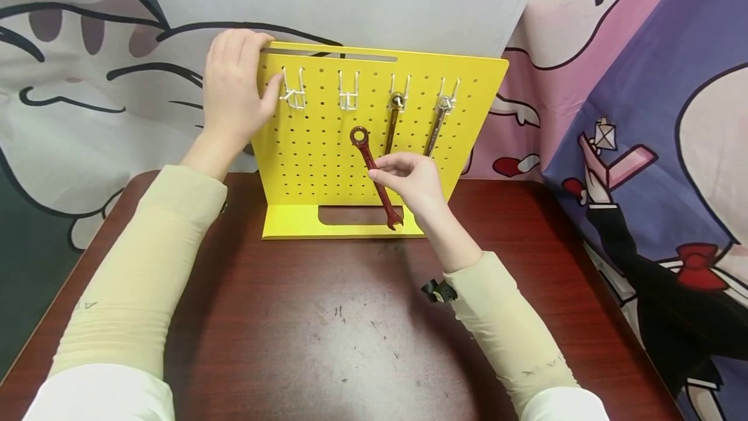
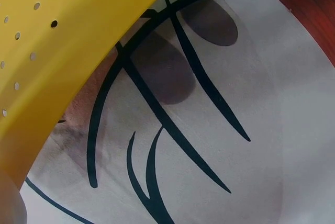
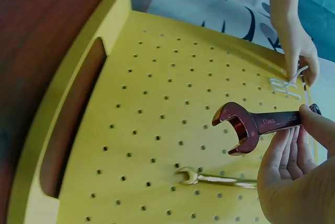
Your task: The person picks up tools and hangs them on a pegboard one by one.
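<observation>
A yellow pegboard (image 1: 310,177) stands upright on its base. My left hand (image 1: 236,83) grips its upper left corner, fingers over the top edge and thumb in front, beside the leftmost white wire hook (image 1: 295,93). Between thumb and fingers, my right hand (image 1: 411,180) pinches a dark red combination wrench (image 1: 382,195) by the shaft. Its ring end points up and its open end down, in front of the board. In the right wrist view the wrench's open jaw (image 3: 241,130) faces the camera. The left wrist view shows mostly the board's edge (image 2: 104,41).
Two metal wrenches hang from the right-hand hooks, one dark gold (image 1: 392,128) and one silvery (image 1: 434,132). A second hook from the left (image 1: 348,93) bears no tool. The board stands on a reddish-brown table (image 1: 327,323), with printed cartoon fabric (image 1: 631,96) around it.
</observation>
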A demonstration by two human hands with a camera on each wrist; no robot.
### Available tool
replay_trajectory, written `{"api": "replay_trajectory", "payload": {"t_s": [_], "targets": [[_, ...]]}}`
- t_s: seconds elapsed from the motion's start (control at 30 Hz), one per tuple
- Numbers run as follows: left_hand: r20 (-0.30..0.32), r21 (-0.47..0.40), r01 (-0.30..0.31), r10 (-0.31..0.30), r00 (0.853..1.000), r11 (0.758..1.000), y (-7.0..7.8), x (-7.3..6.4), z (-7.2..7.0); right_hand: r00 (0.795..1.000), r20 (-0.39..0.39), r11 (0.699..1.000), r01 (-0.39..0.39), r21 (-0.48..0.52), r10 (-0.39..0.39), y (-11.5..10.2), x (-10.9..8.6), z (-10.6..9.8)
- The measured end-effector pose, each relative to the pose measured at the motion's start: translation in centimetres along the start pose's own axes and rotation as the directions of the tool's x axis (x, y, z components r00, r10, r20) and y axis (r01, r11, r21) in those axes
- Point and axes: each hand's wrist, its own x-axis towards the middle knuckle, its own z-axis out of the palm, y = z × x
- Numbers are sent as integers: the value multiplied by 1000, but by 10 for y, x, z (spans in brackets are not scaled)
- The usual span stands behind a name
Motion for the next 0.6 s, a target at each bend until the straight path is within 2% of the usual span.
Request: {"api": "replay_trajectory", "payload": {"t_s": [0.33, 0.6], "targets": [[-9, -15, 35, -35, 999, 999, 1, 0, 0, 999, -10, 996, 33, 86, -32, -23, 12, 10], [-8, -13, 25, -25, 1000, 1000, 2, 0, 1, 1000, -29, 986, 2, 165, 3, -23, 29, 20]]}}
